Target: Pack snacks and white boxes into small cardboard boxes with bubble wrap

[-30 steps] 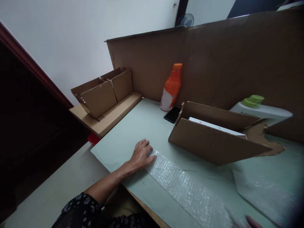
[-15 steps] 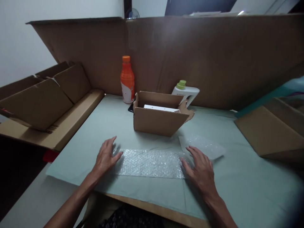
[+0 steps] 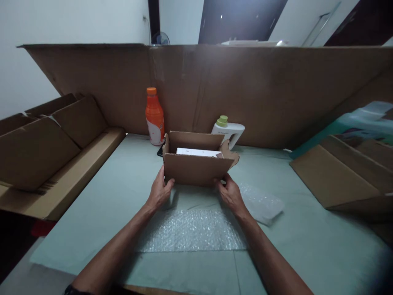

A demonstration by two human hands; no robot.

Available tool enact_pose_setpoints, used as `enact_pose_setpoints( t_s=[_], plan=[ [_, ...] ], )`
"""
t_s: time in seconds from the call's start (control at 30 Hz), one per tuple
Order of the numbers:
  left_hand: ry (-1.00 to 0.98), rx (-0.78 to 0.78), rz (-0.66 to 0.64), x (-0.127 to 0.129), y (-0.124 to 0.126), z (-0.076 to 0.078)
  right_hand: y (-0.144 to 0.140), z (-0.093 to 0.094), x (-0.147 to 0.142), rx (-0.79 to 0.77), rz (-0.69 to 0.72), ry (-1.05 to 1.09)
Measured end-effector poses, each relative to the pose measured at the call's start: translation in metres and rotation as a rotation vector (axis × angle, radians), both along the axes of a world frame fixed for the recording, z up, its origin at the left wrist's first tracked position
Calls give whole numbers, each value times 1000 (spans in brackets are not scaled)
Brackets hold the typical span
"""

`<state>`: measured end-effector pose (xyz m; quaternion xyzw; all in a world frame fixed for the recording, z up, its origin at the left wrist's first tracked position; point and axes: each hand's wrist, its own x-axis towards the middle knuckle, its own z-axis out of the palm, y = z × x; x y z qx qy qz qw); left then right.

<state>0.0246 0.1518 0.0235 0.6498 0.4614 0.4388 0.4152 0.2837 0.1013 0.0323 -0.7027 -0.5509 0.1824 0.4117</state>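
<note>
1. The left hand (image 3: 159, 191) grips the near left corner of the open cardboard box (image 3: 196, 169): its fingers are curled closed on the box's left end and its thumb is pressed to the front wall.
2. The right hand (image 3: 230, 194) holds the near right corner the same way, with its thumb on the front wall and its fingers wrapped under the edge.
3. The box sits between the two sets of fingers. Its long axis runs left to right and its open top faces up.
4. One white flat item (image 3: 199, 153) lies inside, just beyond the fingertips.
5. Two bubble wrap pieces: one sheet (image 3: 193, 230) under the wrists, one smaller piece (image 3: 260, 203) just right of the right fingers.
6. Beyond the box stand one orange bottle (image 3: 154, 116) and one white bottle (image 3: 229, 131).
</note>
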Motion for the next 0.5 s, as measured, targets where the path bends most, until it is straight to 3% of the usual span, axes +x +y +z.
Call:
enact_pose_setpoints(
  t_s=[0.13,0.2,0.33,0.5],
  plan=[
    [59,10,-1,-2,1,1,11,5,3,-12,-6,-3],
    [151,17,2,-15,-4,1,1,10,7,-18,20,-1],
    [496,73,-19,-63,-34,-8,-64,11,18,-21,90,-183],
    [786,178,-88,-103,-81,-18,-148,-17,22,-50,47,-651]
  ],
)
